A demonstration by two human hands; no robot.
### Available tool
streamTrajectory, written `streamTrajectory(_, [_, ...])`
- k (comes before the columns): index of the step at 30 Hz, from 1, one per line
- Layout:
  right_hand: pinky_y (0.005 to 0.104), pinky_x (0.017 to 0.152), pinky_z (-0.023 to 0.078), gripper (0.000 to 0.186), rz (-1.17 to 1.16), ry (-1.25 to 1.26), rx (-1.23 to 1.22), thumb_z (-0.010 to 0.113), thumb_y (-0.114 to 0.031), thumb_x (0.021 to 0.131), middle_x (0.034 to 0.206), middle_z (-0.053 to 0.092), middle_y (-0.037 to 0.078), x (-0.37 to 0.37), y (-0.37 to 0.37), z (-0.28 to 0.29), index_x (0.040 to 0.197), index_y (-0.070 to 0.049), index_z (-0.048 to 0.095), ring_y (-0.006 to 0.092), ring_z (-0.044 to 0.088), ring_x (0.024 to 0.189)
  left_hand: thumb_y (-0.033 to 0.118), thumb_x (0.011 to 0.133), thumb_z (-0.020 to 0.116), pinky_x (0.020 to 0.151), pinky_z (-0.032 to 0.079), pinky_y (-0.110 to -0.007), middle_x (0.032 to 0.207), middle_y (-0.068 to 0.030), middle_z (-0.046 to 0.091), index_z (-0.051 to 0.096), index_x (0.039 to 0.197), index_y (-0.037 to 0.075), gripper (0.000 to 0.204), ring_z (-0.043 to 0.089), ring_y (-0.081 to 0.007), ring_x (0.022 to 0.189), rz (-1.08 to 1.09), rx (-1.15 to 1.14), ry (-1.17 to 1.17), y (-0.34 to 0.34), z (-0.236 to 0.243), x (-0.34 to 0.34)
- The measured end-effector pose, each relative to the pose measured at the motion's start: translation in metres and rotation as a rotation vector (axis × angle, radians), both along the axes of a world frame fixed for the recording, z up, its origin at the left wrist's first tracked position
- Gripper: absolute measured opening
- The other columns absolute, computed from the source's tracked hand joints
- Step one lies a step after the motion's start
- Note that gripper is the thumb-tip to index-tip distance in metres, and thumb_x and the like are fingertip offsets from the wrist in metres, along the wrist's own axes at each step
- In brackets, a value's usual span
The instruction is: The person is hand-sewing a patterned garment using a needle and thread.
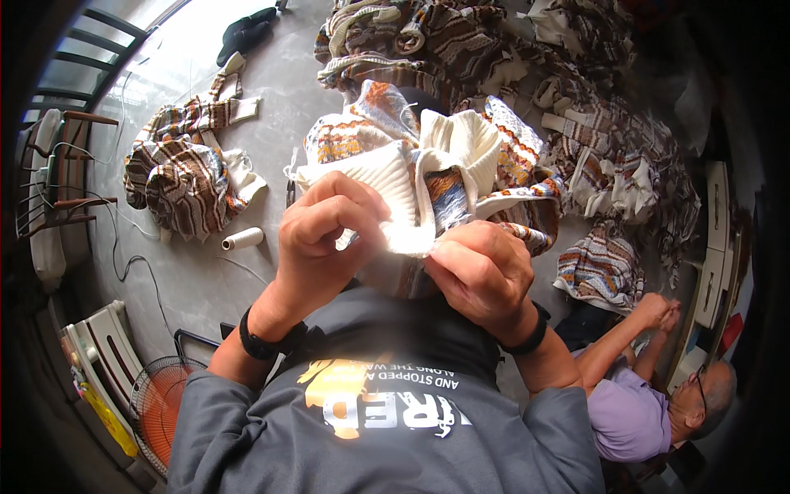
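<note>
A patterned knit sweater point(362, 136) in white, orange, brown and blue lies over my lap, with cream ribbed bands on it. My left hand point(329, 222) is closed, thumb and fingers pinching the lower edge of a cream ribbed band point(391, 177). Close beside it, my right hand point(484, 267) grips the same band's end between thumb and forefinger. A short stretch of the edge runs between the two pinches. Whether a needle or thread is in my fingers is too small to tell. Dark bands circle both my wrists.
A striped sweater point(177, 185) lies on the grey floor at left, near a white thread spool point(243, 239). Heaped knitwear point(609, 156) fills the far and right side. A fan point(160, 403) stands lower left. At right sits a person in a lilac shirt point(625, 412), beside drawers point(714, 272).
</note>
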State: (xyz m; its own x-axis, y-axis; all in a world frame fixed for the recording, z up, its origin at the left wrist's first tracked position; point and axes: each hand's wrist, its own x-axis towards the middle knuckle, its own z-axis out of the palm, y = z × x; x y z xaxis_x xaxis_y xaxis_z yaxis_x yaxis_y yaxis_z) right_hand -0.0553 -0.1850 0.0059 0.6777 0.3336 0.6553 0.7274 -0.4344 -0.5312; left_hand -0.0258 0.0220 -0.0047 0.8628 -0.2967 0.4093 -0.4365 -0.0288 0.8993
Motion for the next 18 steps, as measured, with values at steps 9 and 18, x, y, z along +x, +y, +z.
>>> streamTrajectory(9, [0.0316, 0.056, 0.052, 0.040, -0.044, -0.001, 0.097, 0.080, 0.007, 0.064, 0.081, 0.063, 0.006, -0.0028, 0.0044, -0.0006, 0.097, -0.007, 0.062, 0.0231, 0.064, 0.065, -0.012, 0.067, 0.068, 0.071, 0.051, -0.030, 0.081, -0.0068, 0.062, 0.058, 0.072, 0.004, 0.020, 0.065, -0.0208, 0.081, -0.011, 0.020, -0.032, 0.0017, 0.0016, -0.0003])
streamTrajectory(18, [0.0293, 0.051, 0.048, 0.035, 0.018, -0.079, -0.033, 0.078, 0.008, 0.062, 0.082, 0.061, 0.004, -0.0070, 0.0026, 0.0026, 0.092, -0.005, 0.068, 0.0197, 0.061, 0.062, -0.012, 0.066, 0.067, 0.074, 0.053, -0.031, 0.089, -0.0095, 0.067, 0.059, 0.074, 0.004, 0.019, 0.068, -0.0232, 0.085, -0.028, -0.044, 0.037, -0.0004, -0.0010, -0.0038])
